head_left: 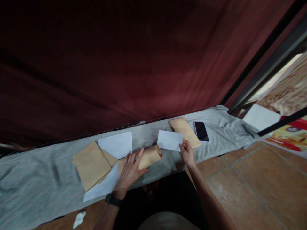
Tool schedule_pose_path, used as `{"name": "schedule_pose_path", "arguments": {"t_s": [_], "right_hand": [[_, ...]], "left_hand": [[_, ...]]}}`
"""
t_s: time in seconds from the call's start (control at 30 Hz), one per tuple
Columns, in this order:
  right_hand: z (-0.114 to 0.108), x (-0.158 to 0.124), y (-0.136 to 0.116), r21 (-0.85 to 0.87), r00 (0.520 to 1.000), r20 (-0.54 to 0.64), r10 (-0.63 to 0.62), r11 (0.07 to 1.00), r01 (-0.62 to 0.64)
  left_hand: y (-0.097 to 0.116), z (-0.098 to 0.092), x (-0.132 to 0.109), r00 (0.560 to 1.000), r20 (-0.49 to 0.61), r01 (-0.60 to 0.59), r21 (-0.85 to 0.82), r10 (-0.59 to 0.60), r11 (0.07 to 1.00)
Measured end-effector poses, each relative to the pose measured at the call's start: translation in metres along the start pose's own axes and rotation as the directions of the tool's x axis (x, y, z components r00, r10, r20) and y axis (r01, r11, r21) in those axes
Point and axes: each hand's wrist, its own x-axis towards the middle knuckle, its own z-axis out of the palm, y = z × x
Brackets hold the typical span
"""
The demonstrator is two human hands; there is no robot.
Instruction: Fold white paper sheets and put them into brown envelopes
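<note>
My left hand [131, 168] lies with its fingers spread over a brown paper envelope [150, 157], pressing it on the grey cloth. The envelope's right end gapes. A white sheet of folded paper [169, 140] is pinched at its right edge by my right hand [187, 152], just right of that gaping end. Behind my right hand rests a stack of brown envelopes [185, 131]. Left of my left hand are more brown envelopes [92, 166], with white paper [117, 143] behind them and another white sheet [103, 188] partly under them.
The grey cloth [35, 179] covers a long narrow surface against a dark red curtain [144, 80]. A phone [201, 131] lies at the right. A crumpled white tissue [79, 219] is on the tiled floor [240, 191]. Dark metal bars [263, 51] stand at the right.
</note>
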Motion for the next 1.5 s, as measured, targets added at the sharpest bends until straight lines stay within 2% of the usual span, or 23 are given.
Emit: {"name": "schedule_pose_path", "arguments": {"t_s": [0.1, 0.2, 0.3, 0.53, 0.77, 0.93, 1.03, 1.17, 1.33, 1.5], "right_hand": [[-0.014, -0.004, -0.007, 0.175, 0.995, 0.008, 0.095, 0.98, -0.094], [-0.022, -0.009, -0.011, 0.223, 0.993, 0.01, 0.116, 0.968, -0.115], [-0.024, -0.014, -0.008, 0.178, 0.994, 0.051, 0.1, 0.978, -0.108], [-0.031, -0.017, 0.003, -0.057, 0.99, 0.138, 0.028, 0.998, -0.021], [-0.049, -0.006, -0.004, -0.084, 0.966, 0.255, 0.03, 0.996, -0.009], [-0.051, 0.0, -0.008, -0.086, 0.951, 0.305, 0.053, 0.996, -0.028], [-0.049, 0.001, -0.008, -0.1, 0.945, 0.327, 0.003, 0.995, 0.031], [-0.047, 0.002, -0.008, -0.188, 0.933, 0.359, 0.009, 0.98, 0.063], [-0.049, 0.01, -0.012, -0.262, 0.911, 0.403, -0.084, 0.944, 0.203], [-0.048, 0.017, -0.019, -0.315, 0.893, 0.441, -0.089, 0.917, 0.247]], "left_hand": [[-0.001, 0.002, 0.0, 1.0, -0.007, 0.004, 0.006, -0.004, 1.0], [-0.001, 0.003, -0.001, 1.0, -0.012, 0.003, 0.012, -0.003, 1.0], [-0.002, 0.004, -0.001, 1.0, -0.024, 0.003, 0.026, -0.002, 1.0], [0.003, -0.002, -0.002, 0.998, -0.057, -0.006, 0.055, 0.009, 0.998], [0.005, 0.0, -0.002, 0.998, -0.065, -0.018, 0.077, 0.023, 0.997], [0.006, 0.001, -0.003, 0.998, -0.066, -0.013, 0.083, 0.019, 0.996], [0.007, -0.002, -0.002, 0.998, -0.062, -0.009, 0.086, 0.015, 0.996], [0.009, -0.004, 0.001, 0.998, -0.058, -0.006, 0.096, 0.011, 0.995], [0.009, -0.004, 0.002, 0.998, -0.056, -0.009, 0.109, 0.015, 0.994], [0.009, -0.004, 0.003, 0.998, -0.059, -0.013, 0.11, 0.02, 0.994]]}}
